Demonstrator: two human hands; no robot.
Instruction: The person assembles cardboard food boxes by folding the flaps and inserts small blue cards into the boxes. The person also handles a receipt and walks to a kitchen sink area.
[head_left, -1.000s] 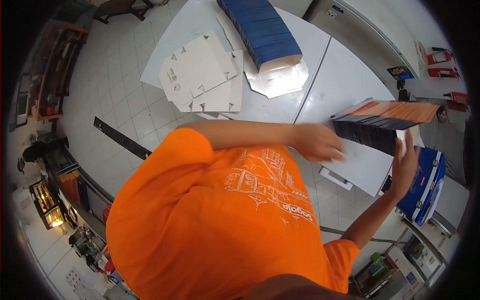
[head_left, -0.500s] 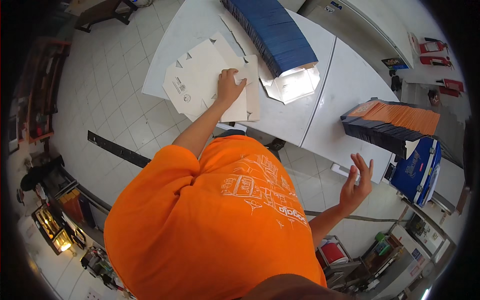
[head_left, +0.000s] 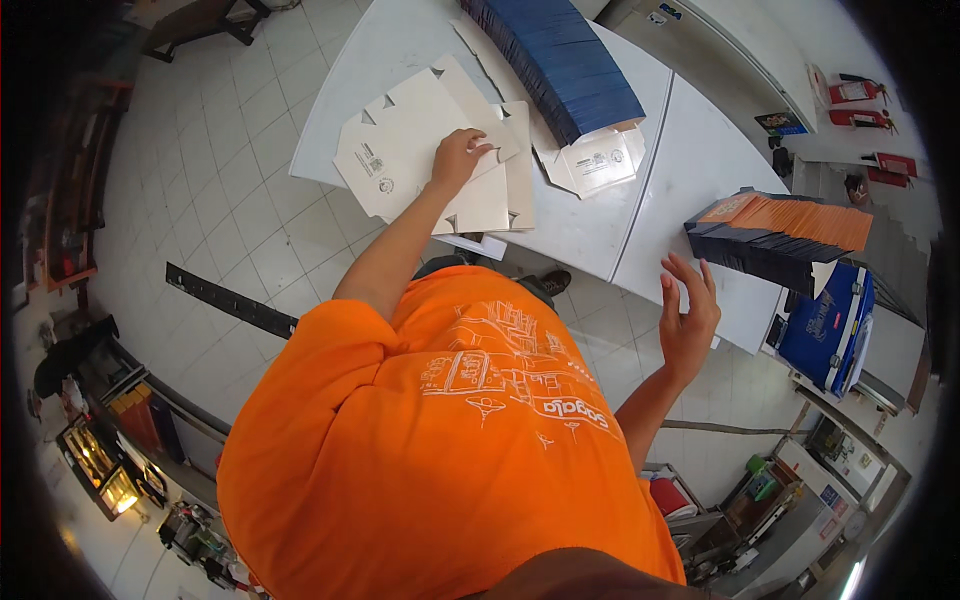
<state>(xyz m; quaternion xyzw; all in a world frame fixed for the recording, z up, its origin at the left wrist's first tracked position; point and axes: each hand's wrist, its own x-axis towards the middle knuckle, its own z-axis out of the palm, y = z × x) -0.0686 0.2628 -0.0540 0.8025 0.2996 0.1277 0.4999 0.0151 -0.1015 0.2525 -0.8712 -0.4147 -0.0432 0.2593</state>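
Note:
On the white table (head_left: 590, 235) lie flat, off-white cardboard box blanks (head_left: 410, 145) with notched edges and small dark print. My left hand (head_left: 458, 162) rests on the top blank, beside a narrow panel along its right side. Its fingers are bent and the thumb stands apart, with a small gap between them. Another blank shows from beneath at the right. My right hand (head_left: 688, 315) is raised in the air off the table's near edge, fingers loosely spread and holding nothing.
A long row of dark blue folded cartons (head_left: 560, 70) stands behind the blanks, ending in a pale printed panel. Rightward is a stack of orange and dark cartons (head_left: 780, 235). A blue case (head_left: 825, 330) sits beyond the table's right end. Fire extinguishers (head_left: 858, 92) are at the wall.
My right hand has moved left and slightly up, staying empty. My left hand stays on the blank, its fingers drawn closer to the thumb. The view has shifted slightly.

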